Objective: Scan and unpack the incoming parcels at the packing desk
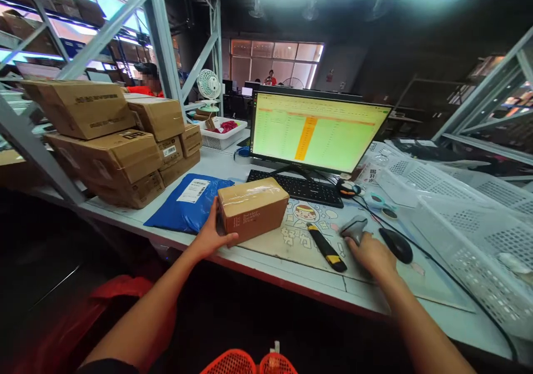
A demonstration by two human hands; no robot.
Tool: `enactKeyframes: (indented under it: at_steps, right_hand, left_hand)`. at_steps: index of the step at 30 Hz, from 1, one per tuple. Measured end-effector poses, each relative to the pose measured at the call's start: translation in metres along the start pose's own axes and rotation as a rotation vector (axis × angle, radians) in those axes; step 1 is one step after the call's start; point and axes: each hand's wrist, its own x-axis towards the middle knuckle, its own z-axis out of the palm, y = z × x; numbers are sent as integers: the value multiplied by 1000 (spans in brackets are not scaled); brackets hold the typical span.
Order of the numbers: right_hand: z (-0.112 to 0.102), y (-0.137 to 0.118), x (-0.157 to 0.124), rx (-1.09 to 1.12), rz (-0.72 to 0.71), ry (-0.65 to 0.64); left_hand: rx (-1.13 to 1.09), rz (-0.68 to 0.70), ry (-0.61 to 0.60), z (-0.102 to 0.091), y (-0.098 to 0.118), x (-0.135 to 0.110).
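Note:
A small brown cardboard box (253, 218) with clear tape across its top rests near the desk's front edge. My left hand (210, 234) grips the left end of this box, thumb along the lower front and fingers up its side. Partly behind that hand lies a blue plastic mailer bag (183, 204) with a white label. On the right, my right hand (372, 253) is closed around a grey handheld barcode scanner (355, 228) low over the desk mat. Between the hands lies a black and yellow utility knife (327, 247).
A monitor (312, 132) stands behind a black keyboard (306, 188). Stacked cartons (112, 157) fill the desk's left. A black mouse (395, 245), its cable and white plastic baskets (470, 246) occupy the right. Metal posts (162, 35) rise at the left; co-workers are farther back.

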Motion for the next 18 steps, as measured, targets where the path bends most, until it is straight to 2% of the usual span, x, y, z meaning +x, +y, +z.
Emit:
enactKeyframes:
  at_steps: [4,7,11,14,18]
  right_hand:
    - [-35,-15,16,15,-12,144]
    - [-49,-42,42,24,-175,185]
    - [-34,-84,75,29,-429,77]
    - [-19,-102,91,13,-455,41]
    - [-11,-107,101,-19,-425,16]
  left_hand:
    - [-84,-41,71,6,1,11]
    - [-138,-15,24,-4,-6,20]
    - [-141,-25,-23,-18,-19,25]
    - [-128,-12,-16,-20,-24,24]
    - [-146,4,-17,-15,-23,22]
